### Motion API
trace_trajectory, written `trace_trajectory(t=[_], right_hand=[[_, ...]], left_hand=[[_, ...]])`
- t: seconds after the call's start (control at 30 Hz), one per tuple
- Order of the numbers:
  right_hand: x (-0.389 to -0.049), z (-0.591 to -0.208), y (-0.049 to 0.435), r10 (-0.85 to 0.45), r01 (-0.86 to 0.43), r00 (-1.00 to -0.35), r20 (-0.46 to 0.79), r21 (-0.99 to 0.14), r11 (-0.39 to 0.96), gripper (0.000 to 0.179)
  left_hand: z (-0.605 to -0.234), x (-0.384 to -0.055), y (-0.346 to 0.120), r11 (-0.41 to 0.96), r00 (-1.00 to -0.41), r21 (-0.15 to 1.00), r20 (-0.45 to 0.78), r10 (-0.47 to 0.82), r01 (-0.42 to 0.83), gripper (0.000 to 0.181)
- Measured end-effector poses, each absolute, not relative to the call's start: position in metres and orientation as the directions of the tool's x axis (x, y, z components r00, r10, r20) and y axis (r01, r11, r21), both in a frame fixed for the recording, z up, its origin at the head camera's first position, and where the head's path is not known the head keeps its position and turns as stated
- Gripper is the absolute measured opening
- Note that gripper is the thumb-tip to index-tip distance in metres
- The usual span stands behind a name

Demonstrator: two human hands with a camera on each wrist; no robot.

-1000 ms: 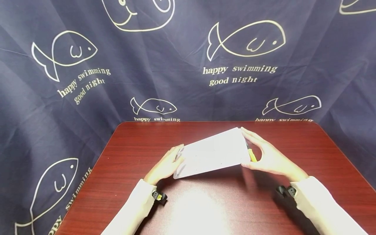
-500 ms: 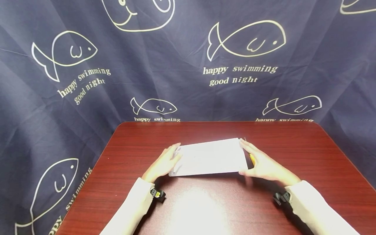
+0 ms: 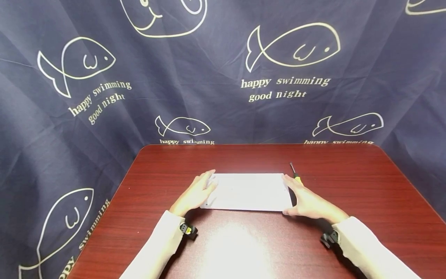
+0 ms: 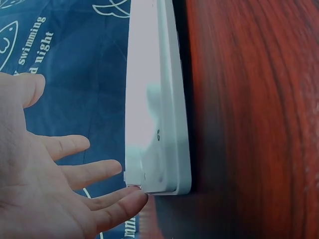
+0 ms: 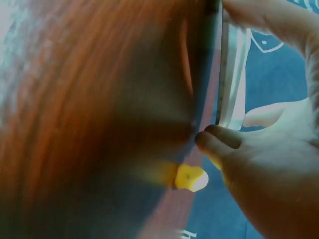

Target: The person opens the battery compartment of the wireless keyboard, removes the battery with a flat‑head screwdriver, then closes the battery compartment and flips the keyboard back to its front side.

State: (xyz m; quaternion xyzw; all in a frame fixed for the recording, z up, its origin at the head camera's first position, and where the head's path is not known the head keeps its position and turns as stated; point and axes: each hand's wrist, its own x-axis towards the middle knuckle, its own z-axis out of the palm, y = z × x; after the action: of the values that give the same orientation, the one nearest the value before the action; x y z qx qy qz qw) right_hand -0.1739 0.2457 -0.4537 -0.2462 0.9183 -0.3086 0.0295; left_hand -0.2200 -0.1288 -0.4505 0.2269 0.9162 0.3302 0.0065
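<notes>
A white rectangular slab (image 3: 249,192) with rounded corners lies across the middle of the table in the head view. The left wrist view shows a small screw near the edge of the white slab (image 4: 147,99). My left hand (image 3: 192,195) is at its left end, fingers straight and spread, fingertips touching the end. At the other end my right hand (image 3: 308,201) holds the slab between thumb and fingers, across its width. Just behind the right hand lies a screwdriver (image 3: 296,176) with a yellow and black handle, partly hidden by that hand.
The reddish-brown wooden table (image 3: 167,162) has a bright glare patch near its front. A dark blue curtain (image 3: 223,77) with fish drawings hangs behind and at the sides. Each wrist bears a small black camera.
The slab's raised right end has come down, and the slab now lies level. My right hand went down with it, so more of the screwdriver shows. The left hand has shifted slightly left.
</notes>
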Motion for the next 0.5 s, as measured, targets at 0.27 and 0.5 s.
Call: trace_trajectory(t=[0.27, 0.5], right_hand=[[-0.175, -0.458, 0.241, -0.467, -0.445, -0.879, 0.1, -0.524, 0.726, 0.1], [-0.172, -0.454, 0.235, -0.471, -0.45, -0.877, 0.098, -0.514, 0.731, 0.098]], left_hand=[[-0.451, -0.221, -0.128, 0.697, -0.902, 0.6, 0.105, 0.418, 0.393, 0.055], [-0.453, -0.22, -0.129, 0.689, -0.879, 0.571, 0.133, 0.459, 0.446, 0.054]])
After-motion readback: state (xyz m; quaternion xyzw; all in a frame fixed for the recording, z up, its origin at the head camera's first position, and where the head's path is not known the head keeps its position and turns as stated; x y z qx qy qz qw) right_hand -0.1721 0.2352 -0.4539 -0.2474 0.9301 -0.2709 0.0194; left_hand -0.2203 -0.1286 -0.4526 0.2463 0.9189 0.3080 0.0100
